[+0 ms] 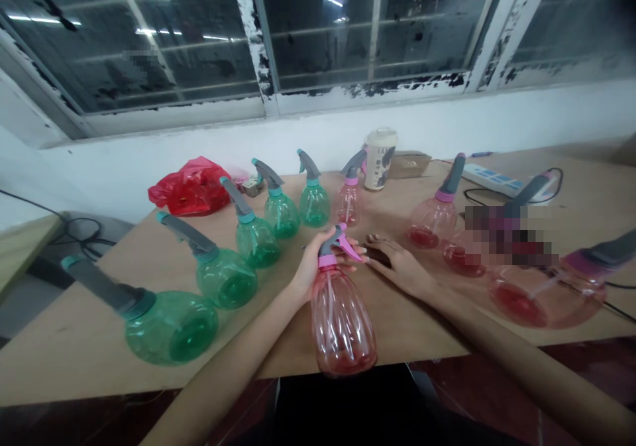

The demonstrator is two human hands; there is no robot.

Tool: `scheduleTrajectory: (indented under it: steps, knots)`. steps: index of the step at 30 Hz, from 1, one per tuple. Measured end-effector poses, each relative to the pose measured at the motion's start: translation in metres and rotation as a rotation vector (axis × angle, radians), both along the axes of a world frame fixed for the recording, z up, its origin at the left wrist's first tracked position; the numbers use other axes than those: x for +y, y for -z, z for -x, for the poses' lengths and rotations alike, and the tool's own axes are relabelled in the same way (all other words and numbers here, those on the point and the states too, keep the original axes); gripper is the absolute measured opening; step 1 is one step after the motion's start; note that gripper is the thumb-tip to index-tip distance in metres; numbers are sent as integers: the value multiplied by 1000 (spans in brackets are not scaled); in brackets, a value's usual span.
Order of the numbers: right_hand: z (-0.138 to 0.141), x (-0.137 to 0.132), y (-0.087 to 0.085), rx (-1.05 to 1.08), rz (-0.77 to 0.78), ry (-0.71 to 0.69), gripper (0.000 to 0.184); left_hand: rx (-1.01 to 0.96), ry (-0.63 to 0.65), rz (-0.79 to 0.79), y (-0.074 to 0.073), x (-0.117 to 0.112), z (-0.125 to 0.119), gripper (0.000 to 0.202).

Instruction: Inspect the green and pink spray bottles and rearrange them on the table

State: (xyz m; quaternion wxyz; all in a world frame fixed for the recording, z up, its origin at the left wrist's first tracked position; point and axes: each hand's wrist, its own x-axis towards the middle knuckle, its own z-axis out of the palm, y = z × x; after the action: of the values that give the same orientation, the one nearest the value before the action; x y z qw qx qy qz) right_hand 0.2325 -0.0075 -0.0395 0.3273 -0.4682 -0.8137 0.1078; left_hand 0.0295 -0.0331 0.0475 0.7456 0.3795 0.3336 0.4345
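My left hand (312, 258) is wrapped round the grey head and pink collar of a clear pink spray bottle (342, 323). The bottle leans with its base toward me, at the table's front edge, and its pink trigger points right. My right hand (400, 264) lies on the tabletop just right of that trigger, fingers stretched out, holding nothing. Green spray bottles with grey heads, the closest being this green spray bottle (171, 327), form a curved row on the left. Several pink ones stand to the right and back, among them a pink spray bottle (431, 222).
Along the back are a red plastic bag (191, 186), a lidded paper cup (380, 161) and a brown packet (410, 166). A white power strip (501, 182) with black cables lies at the back right. Behind the wooden table (99, 313) is a white wall with windows.
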Motion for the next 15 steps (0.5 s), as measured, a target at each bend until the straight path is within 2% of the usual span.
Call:
scheduleTrajectory:
  steps: [15]
  knots:
    - [0, 0, -1, -17, 4, 1, 42, 6, -18, -5, 2, 0, 0, 39]
